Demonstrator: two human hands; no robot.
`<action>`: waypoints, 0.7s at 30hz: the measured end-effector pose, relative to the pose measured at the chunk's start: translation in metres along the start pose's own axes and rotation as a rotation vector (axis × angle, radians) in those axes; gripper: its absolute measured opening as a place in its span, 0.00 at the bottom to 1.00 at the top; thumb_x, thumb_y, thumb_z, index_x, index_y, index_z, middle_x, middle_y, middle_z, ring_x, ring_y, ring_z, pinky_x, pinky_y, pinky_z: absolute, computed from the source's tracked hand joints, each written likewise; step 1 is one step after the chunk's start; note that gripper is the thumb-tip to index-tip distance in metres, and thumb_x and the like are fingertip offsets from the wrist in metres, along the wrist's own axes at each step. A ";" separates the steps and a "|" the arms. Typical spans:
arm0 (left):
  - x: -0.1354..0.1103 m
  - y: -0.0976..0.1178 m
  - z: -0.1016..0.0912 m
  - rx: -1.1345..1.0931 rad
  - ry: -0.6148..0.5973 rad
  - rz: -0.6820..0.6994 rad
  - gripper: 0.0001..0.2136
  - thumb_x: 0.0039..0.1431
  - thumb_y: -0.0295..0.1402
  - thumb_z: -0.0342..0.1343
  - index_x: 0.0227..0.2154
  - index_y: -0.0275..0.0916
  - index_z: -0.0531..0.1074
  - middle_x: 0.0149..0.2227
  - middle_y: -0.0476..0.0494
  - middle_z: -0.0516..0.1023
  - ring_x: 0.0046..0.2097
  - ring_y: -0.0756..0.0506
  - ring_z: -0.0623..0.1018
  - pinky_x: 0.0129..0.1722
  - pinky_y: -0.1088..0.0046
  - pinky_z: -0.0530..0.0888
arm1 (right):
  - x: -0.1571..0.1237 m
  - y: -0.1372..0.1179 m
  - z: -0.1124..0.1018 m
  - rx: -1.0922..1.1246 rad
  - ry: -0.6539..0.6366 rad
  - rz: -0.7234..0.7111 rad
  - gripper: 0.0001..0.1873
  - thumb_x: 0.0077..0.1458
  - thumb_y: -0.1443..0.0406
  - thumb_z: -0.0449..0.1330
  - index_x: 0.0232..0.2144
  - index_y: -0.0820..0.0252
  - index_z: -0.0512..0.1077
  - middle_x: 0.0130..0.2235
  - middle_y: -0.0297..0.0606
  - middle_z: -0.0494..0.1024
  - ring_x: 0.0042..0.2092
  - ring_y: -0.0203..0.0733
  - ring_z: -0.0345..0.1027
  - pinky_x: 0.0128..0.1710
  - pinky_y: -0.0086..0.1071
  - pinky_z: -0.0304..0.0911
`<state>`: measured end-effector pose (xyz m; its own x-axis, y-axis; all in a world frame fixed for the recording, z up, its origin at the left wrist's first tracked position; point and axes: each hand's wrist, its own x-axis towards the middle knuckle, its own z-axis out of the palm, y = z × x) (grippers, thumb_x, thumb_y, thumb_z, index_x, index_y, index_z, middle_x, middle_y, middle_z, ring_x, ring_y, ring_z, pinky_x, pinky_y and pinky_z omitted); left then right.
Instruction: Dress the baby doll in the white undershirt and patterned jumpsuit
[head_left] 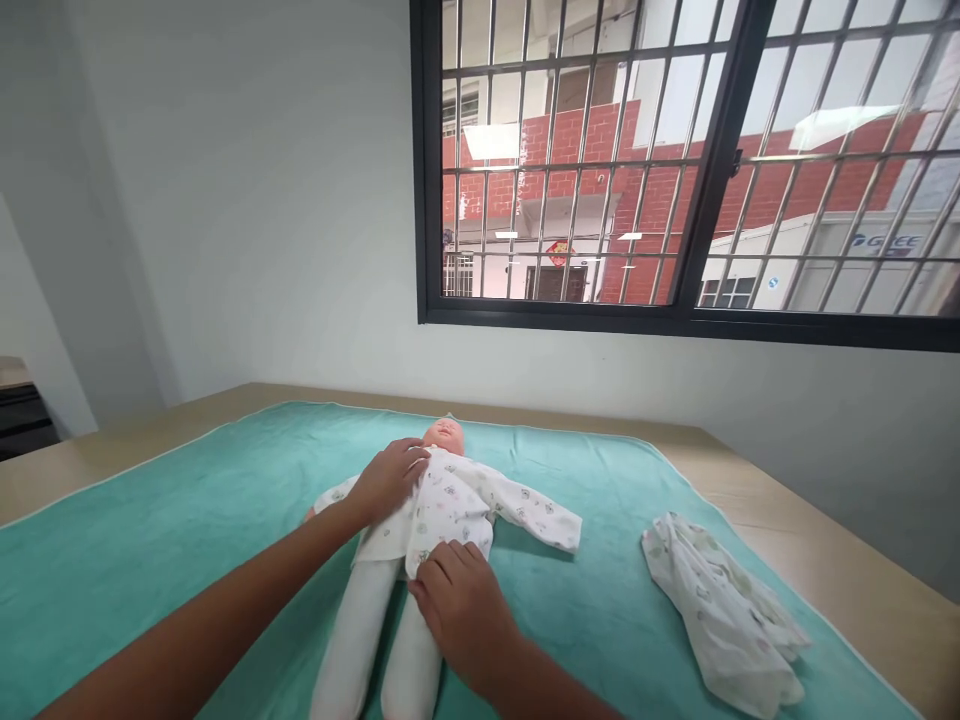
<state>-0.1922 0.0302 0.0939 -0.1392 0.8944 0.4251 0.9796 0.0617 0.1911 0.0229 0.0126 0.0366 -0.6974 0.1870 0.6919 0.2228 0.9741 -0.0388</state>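
A baby doll (442, 436) lies on its back on a teal blanket (187, 520), head toward the window. It wears a white printed top (457, 500), and its white cloth legs (360, 620) are bare. My left hand (386, 480) rests on the doll's chest and shoulder, fingers bent onto the fabric. My right hand (461, 600) pinches the lower hem of the top near the doll's waist.
A crumpled white printed garment (720, 610) lies on the blanket to the right. The blanket covers a wooden table (862, 590) that stands against a white wall under a barred window (690, 160).
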 end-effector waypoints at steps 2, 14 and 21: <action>-0.022 -0.003 -0.002 -0.102 0.053 0.047 0.16 0.68 0.36 0.40 0.48 0.44 0.72 0.56 0.45 0.70 0.59 0.44 0.67 0.60 0.63 0.65 | 0.000 0.000 -0.001 0.055 -0.011 0.013 0.06 0.61 0.66 0.53 0.31 0.58 0.66 0.32 0.37 0.71 0.35 0.42 0.62 0.35 0.36 0.55; -0.131 -0.020 0.010 -0.463 -0.040 0.210 0.15 0.65 0.36 0.48 0.53 0.48 0.67 0.69 0.46 0.51 0.68 0.39 0.52 0.63 0.52 0.60 | 0.005 -0.003 -0.002 0.206 -0.097 0.051 0.04 0.61 0.66 0.53 0.35 0.57 0.67 0.34 0.38 0.72 0.36 0.41 0.62 0.36 0.36 0.59; -0.132 -0.028 0.025 -0.525 0.124 0.206 0.07 0.64 0.33 0.47 0.35 0.46 0.71 0.64 0.46 0.62 0.66 0.39 0.59 0.60 0.50 0.67 | 0.011 -0.008 -0.001 0.161 -0.047 0.030 0.04 0.59 0.69 0.52 0.35 0.57 0.66 0.31 0.38 0.73 0.33 0.40 0.63 0.34 0.35 0.59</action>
<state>-0.1973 -0.0783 0.0104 0.0000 0.8039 0.5948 0.7896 -0.3650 0.4932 0.0142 0.0067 0.0456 -0.7239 0.2185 0.6544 0.1343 0.9750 -0.1770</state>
